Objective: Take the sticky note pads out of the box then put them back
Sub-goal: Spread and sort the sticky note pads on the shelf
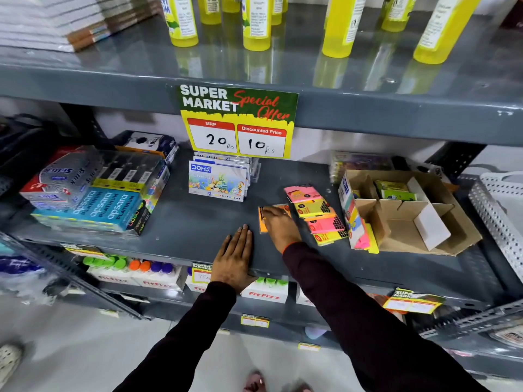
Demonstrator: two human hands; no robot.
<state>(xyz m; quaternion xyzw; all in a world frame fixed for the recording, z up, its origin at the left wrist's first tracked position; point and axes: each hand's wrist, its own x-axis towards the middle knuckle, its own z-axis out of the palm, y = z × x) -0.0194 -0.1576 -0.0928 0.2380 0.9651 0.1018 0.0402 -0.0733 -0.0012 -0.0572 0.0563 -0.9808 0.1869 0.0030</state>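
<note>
Right hand (pixel 278 224) has its fingers pressed down on an orange pad (pixel 263 222), probably setting it beside the row of pink and yellow pads (pixel 317 215) left of the box (pixel 452 222). Left hand (pixel 235 257) lies flat, fingers together, bracing on the shelf (pixel 184 222) (grips nothing). A green pad (pixel 394 189) remains inside; the right fingertips' grip is hidden.

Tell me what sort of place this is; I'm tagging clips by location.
Most likely a supermarket's stationery aisle: a "Super Market Special Offer" price tag on grey metal shelving, with boxed pencils and yellow bottles as stock.
</note>
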